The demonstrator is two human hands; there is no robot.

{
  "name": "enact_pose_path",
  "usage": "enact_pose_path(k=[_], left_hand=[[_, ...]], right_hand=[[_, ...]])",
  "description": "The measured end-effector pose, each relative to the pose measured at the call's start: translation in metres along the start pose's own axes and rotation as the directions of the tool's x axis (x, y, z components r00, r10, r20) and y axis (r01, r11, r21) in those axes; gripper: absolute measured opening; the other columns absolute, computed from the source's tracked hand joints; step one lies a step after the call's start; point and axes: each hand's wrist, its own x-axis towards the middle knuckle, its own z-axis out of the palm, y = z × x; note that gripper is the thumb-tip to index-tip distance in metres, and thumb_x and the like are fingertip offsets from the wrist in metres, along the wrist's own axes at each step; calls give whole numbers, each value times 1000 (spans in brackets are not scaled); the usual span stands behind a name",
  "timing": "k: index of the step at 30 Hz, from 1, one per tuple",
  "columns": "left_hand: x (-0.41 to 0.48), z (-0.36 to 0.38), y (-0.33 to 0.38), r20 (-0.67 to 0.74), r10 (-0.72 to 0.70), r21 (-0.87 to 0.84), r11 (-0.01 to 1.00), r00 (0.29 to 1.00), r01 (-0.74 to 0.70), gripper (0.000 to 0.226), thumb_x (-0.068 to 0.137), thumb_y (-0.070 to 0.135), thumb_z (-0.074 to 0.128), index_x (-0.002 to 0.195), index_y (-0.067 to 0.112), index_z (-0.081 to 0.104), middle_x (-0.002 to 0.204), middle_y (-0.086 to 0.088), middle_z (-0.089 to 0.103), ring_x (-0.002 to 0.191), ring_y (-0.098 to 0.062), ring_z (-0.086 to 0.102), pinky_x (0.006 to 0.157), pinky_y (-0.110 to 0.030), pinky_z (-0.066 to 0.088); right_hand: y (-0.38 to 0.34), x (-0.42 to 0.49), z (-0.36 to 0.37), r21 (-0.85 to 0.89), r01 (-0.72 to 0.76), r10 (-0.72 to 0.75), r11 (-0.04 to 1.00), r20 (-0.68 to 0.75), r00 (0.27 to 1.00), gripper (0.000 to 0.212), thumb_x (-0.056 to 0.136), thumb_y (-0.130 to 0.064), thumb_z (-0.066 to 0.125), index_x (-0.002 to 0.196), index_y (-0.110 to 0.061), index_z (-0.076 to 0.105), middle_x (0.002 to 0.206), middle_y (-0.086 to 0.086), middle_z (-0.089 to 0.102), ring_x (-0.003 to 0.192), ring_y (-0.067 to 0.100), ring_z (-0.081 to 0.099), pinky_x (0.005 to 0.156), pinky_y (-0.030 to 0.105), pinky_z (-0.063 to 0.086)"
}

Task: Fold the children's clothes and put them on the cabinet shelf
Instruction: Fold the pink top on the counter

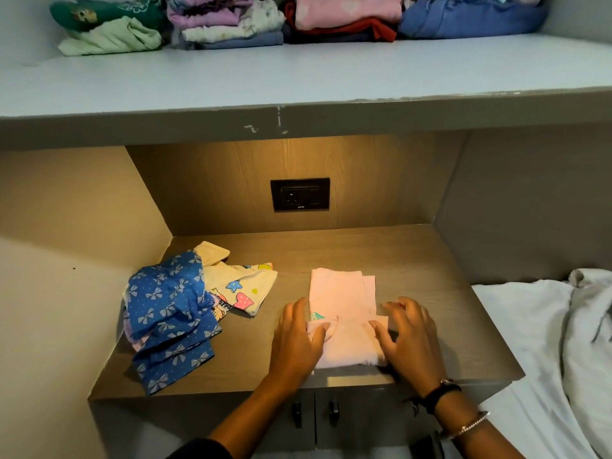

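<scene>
Nearest to me, my two forearms reach forward over the front edge of a wooden counter (430,260) set into a cabinet niche; two small door handles sit just below that edge. My left hand (298,339) lies flat, fingers loosely spread, its thumb side pressing the left edge of a pale pink garment (344,313). My right hand (410,336), a dark band and a thin bracelet at the wrist, is open too, fingers slightly curled, fingertips resting on the garment's right side. Neither hand pinches or lifts the cloth; both only hold it down.

The pink garment lies between my hands, already folded into a narrow strip. Its long axis runs straight away from me, near end at the counter's front, far end pointing toward the back wall. Both hands are at the near end, about equally close, so I judge the next fold would carry that end forward over the far one.

To the left, well apart from the pink piece, sits an unfolded heap: a blue garment with white bows (172,313) lying partly over a cream printed garment (245,286). To the right, beside the cabinet, white bedding (546,342) is rumpled.

Farther back, a black wall socket (300,194) sits in the lit rear panel. Above it, the pale cabinet shelf (298,77) holds folded stacks (231,24) along its back.
</scene>
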Motion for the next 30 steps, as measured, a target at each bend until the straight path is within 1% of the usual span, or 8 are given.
enact_pose_path(k=[2,4,8,14,17,24,27,30], left_hand=[[-9,-5,-6,0,410,200,894,912,-401,61,87,50,59,140,24,41,147,-1,44,134,-21,41,107,-39,34],[-9,-12,-14,313,603,298,672,734,-678,69,88,61,48,145,24,36,157,-3,31,146,-22,21,117,-48,15],[0,-18,-24,736,333,314,604,590,-733,87,85,74,33,154,25,12,163,1,2,150,-19,-2,119,-40,-6],[10,-23,-34,750,363,282,581,553,-763,82,89,71,36,154,30,8,163,5,-2,143,-8,-15,112,-35,-17],[10,-21,-35,744,379,281,570,550,-772,79,90,71,32,153,30,10,163,3,1,149,-15,-4,114,-36,-12],[-15,-18,-32,532,537,113,721,655,-683,43,92,43,54,131,26,55,132,3,61,118,-9,52,103,-25,37],[-16,-20,-23,438,365,-156,931,822,-330,22,93,33,58,111,24,65,100,3,72,86,-2,62,77,-19,51],[0,-23,-9,472,102,-369,925,876,92,7,92,22,64,97,17,61,94,-1,73,82,-8,71,72,-24,58]], right_hand=[[-1,-11,-6,-61,244,-244,968,-1,970,44,84,-51,56,120,-26,55,133,4,55,125,24,47,104,45,36],[6,-21,-3,-170,451,-418,876,198,887,55,85,-62,47,130,-29,50,144,0,48,135,22,41,111,49,27],[27,-25,11,-181,487,-385,854,408,828,61,88,-63,41,140,-30,42,146,-5,47,135,16,44,112,43,20],[28,-26,11,-206,577,-486,790,362,795,45,74,-39,74,116,-26,63,119,-3,69,108,12,65,97,40,51],[23,-20,4,-156,581,-509,799,340,791,20,77,-34,67,96,-28,65,100,-6,72,90,12,67,89,32,54],[10,-14,-12,317,52,-182,947,395,901,19,75,-36,49,80,-25,63,79,-8,66,72,10,59,63,26,51],[10,-13,-11,498,-158,-60,853,394,917,14,77,-25,53,83,-17,63,80,2,65,72,10,60,67,27,50],[7,-10,-6,556,-282,42,782,403,914,14,89,0,52,89,-9,62,85,12,64,70,6,56,68,21,46]])
